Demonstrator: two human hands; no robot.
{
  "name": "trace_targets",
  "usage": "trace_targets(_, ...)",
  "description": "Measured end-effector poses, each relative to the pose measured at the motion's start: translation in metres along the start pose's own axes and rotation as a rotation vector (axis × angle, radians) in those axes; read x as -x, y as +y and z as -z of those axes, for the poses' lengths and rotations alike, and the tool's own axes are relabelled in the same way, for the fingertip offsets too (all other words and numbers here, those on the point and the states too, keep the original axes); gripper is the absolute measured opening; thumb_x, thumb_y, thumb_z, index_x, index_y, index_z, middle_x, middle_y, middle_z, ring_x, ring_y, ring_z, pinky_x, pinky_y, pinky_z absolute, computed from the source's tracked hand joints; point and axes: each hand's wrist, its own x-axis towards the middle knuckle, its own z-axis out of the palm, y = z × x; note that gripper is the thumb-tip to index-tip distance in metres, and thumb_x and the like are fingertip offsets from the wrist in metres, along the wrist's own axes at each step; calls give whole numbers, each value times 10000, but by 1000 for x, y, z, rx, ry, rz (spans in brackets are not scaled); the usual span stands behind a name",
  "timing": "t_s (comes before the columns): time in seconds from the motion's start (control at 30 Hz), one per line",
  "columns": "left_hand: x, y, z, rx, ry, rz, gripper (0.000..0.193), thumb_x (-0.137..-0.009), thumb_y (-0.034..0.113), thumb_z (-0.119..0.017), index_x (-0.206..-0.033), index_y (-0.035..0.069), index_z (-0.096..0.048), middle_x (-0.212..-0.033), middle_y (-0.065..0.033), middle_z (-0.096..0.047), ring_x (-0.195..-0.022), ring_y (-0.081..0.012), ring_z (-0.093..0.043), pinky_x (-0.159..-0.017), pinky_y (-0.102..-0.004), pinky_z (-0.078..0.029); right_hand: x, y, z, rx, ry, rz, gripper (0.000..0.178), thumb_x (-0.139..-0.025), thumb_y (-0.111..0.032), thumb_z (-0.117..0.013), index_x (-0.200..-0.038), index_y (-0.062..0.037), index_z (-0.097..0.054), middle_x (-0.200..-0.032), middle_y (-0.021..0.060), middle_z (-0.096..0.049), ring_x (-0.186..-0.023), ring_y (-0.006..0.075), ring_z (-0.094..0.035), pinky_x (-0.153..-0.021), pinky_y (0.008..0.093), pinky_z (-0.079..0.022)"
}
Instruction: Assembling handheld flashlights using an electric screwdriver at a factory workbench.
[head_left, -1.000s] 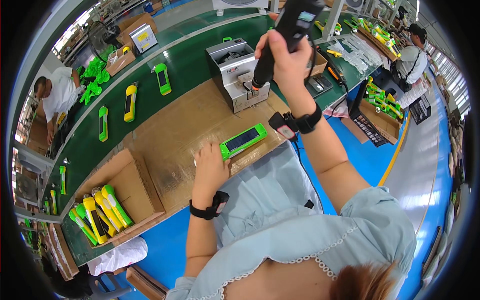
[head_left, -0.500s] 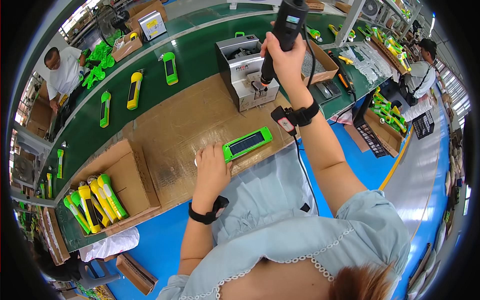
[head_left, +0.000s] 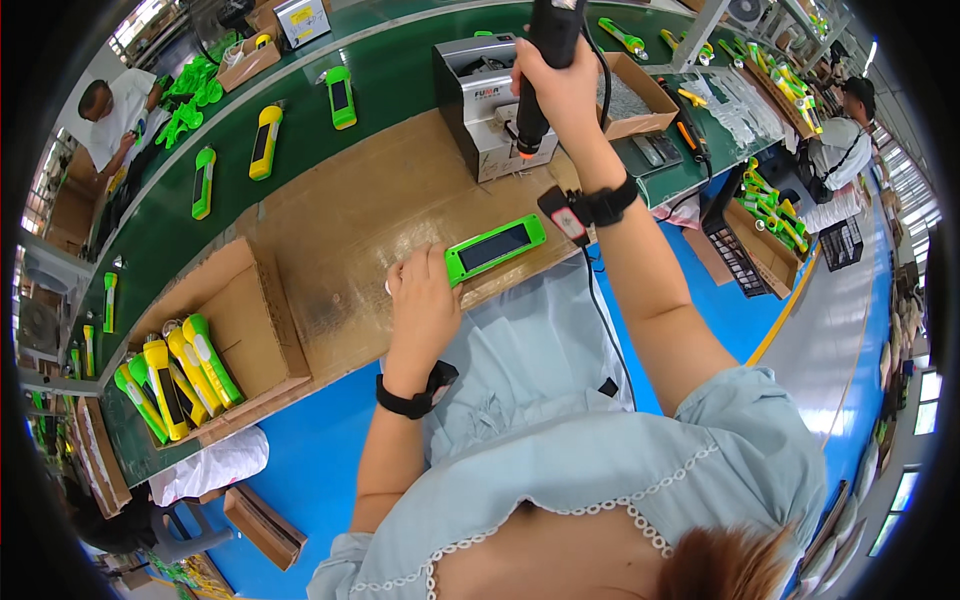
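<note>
My right hand (head_left: 562,90) is wrapped round a black electric screwdriver (head_left: 552,40), held tip down. Its orange-ringed tip (head_left: 526,152) is in front of the grey screw feeder (head_left: 465,105); I cannot tell if a screw is on it. My left hand (head_left: 422,300) grips the near-left end of a green solar flashlight (head_left: 492,249), which lies on the cardboard sheet with its dark panel up. The fingers hide that end of the flashlight.
An open cardboard box (head_left: 240,335) with several yellow and green flashlights stands at the left. More flashlights (head_left: 265,142) lie along the green belt. Behind the feeder's right side is a box (head_left: 637,95) of small parts. Co-workers sit at far left and far right.
The view has shifted, so the bench sits higher in the picture. The screwdriver tip has come away from the feeder's front, toward me and the flashlight. My left hand stays on the flashlight.
</note>
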Motion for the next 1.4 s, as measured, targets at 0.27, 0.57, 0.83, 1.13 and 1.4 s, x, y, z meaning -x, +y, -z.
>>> trace_targets(0.27, 4, 2, -3, 34, 52, -4, 521, -755, 84, -670, -1220, 1, -451, -1155, -182, -507, -1096, -338, -473, -987, -453, -303, 72, -58, -19, -243, -41, -36, 292, -885, -113, -560, -1112, 43, -465, -650, 105, -573, -547, 173, -571, -518, 286, -475)
trace_targets(0.57, 4, 7, -2, 21, 67, 12, 534, -752, 98, -673, -1230, 7, -452, -1157, -169, -501, -1088, -331, -470, -969, -437, -314, 103, -75, -48, -314, -138, -76, 316, -889, -102, -548, -1150, 42, -445, -668, 111, -585, -571, 171, -579, -552, 291, -476)
trace_targets(0.83, 7, 7, -5, 58, 82, 2, 535, -744, 84, -665, -1228, 10, -451, -1170, -174, -500, -1090, -337, -474, -966, -435, -314, 104, -67, -53, -297, -144, -77, 300, -898, -73, -516, -1165, 37, -435, -682, 112, -588, -584, 170, -577, -569, 287, -474)
trace_targets(1.13, -2, -4, -7, 72, 83, -10, 532, -748, 83, -652, -1225, -19, -439, -1179, -191, -497, -1096, -346, -471, -955, -446, -321, 100, -50, -66, -296, -168, -122, 287, -863, -78, -581, -1106, 37, -477, -679, 77, -588, -592, 136, -573, -570, 264, -464)
trace_targets(1.4, -11, -13, -12, 103, 93, -52, 510, -697, 89, -684, -1134, -44, -458, -1056, -197, -494, -1019, -362, -478, -894, -481, -337, 105, -27, -77, -196, -183, -182, 306, -715, -66, -730, -944, -14, -534, -729, 2, -569, -637, 62, -496, -561, 233, -435)
